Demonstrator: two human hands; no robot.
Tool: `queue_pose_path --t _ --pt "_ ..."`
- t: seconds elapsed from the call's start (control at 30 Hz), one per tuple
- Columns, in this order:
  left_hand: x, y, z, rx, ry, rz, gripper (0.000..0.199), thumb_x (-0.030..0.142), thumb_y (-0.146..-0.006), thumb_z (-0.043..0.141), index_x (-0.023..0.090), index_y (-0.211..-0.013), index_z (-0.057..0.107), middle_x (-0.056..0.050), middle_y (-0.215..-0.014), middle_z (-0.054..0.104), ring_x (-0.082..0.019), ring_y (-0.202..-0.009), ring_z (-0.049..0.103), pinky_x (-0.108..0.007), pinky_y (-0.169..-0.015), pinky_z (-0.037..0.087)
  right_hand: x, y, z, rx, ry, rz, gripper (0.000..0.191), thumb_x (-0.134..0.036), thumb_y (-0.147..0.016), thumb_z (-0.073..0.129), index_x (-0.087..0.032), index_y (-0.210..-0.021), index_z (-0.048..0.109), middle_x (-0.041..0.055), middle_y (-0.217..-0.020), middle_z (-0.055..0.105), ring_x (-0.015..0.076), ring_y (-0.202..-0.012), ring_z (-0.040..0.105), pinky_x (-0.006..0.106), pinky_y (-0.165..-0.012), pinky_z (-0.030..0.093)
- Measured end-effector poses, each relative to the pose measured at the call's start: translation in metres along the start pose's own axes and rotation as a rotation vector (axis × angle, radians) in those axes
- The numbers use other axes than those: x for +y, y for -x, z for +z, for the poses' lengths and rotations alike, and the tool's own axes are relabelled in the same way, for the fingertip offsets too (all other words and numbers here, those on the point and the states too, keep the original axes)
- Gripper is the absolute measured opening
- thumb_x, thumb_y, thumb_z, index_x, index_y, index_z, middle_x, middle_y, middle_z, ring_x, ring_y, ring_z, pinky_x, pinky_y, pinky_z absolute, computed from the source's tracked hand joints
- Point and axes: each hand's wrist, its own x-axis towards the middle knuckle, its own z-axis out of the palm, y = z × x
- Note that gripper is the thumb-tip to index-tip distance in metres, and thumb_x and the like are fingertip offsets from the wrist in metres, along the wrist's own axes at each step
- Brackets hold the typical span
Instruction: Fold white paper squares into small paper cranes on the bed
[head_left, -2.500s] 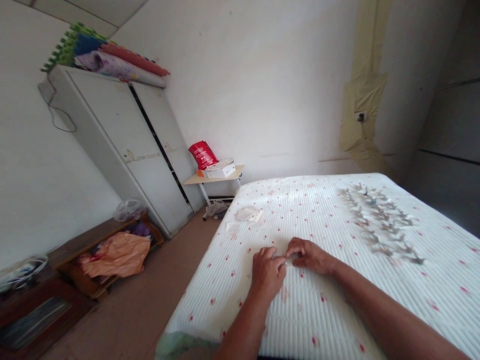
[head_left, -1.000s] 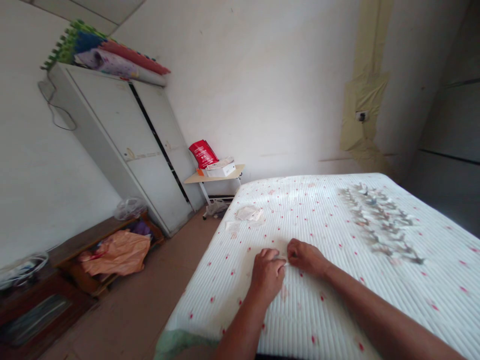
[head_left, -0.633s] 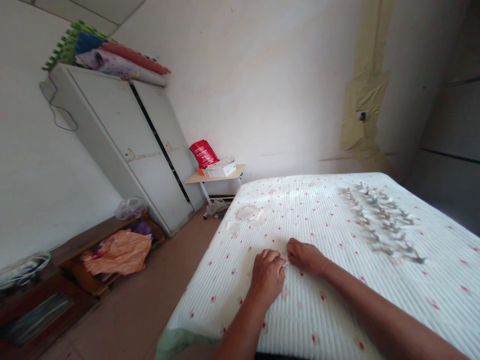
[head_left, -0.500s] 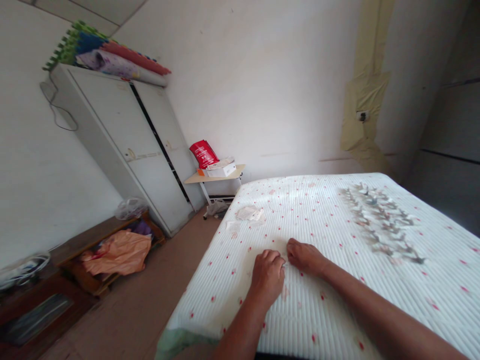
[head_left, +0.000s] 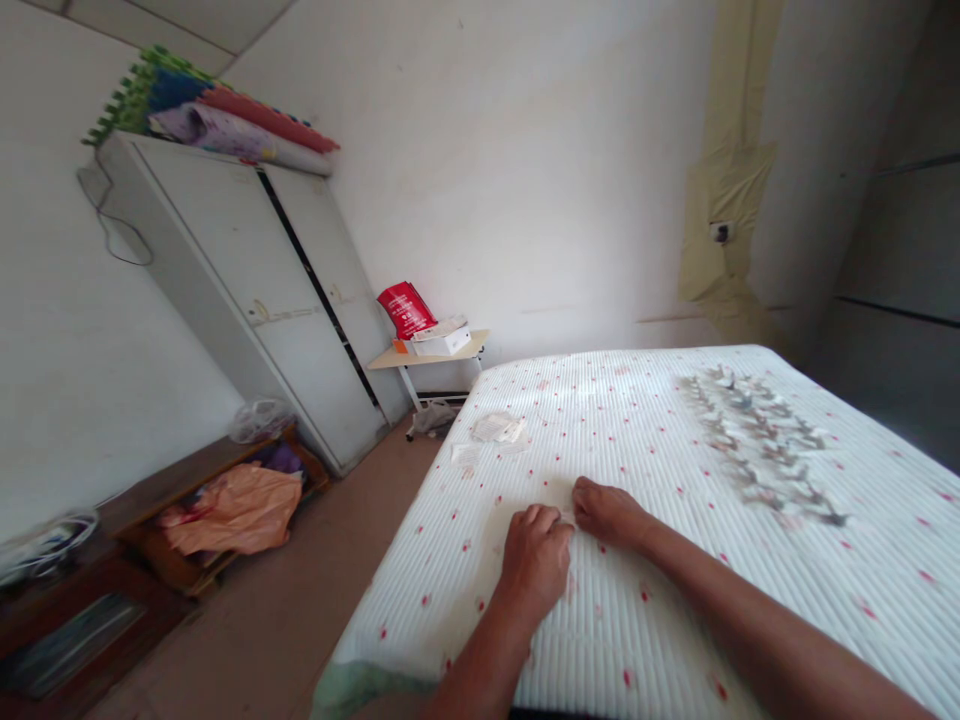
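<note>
Curling on the quilted mattress [head_left: 660, 640], the left hand [head_left: 534, 565] and right hand [head_left: 609, 515] nearly meet around a tiny pale scrap [head_left: 568, 519], grip unclear; paper scraps [head_left: 496, 428] lie far left, folded paper figures [head_left: 754, 440] far right

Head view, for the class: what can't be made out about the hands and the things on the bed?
- Whatever lies between the left hand and right hand: their fingers hide it.
- The grey-white pieces in rows: too small and blurred to identify.
- The near edge of the bed: cut off by the picture's bottom edge.
</note>
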Motion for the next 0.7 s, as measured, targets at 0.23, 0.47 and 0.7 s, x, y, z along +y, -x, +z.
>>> queue_pose_path --t 0.23,0.47,0.7 --pt "0.001 0.0 0.003 -0.007 -0.007 -0.023 0.018 0.017 -0.079 0.048 0.022 -0.087 0.062 -0.003 -0.092 0.057 -0.019 -0.093 0.046 -0.034 -0.079 0.037 0.009 -0.002 0.006 0.048 -0.135 0.037 0.01 -0.015 -0.071 0.046 -0.016 -0.073 0.056 0.0036 -0.084 0.057 0.0125 -0.069 0.054 0.022 -0.056 0.031" --pt "0.001 0.0 0.004 0.01 0.015 -0.031 0.024 0.015 -0.081 0.044 0.023 -0.092 0.064 -0.004 -0.095 0.057 -0.018 -0.094 0.047 -0.035 -0.081 0.037 0.022 0.0 0.004 0.1 -0.463 0.017 0.01 -0.012 -0.065 0.048 -0.015 -0.066 0.057 0.0016 -0.074 0.057 0.0116 -0.069 0.052 0.02 -0.062 0.037" --pt "0.001 0.0 0.005 0.01 0.021 -0.022 0.02 0.013 -0.078 0.048 0.022 -0.088 0.063 -0.004 -0.101 0.057 -0.019 -0.097 0.046 -0.035 -0.081 0.038 0.008 0.002 0.005 0.103 -0.321 0.147 0.006 -0.02 -0.062 0.058 -0.017 -0.067 0.057 0.0002 -0.078 0.055 0.0101 -0.064 0.049 0.02 -0.056 0.033"
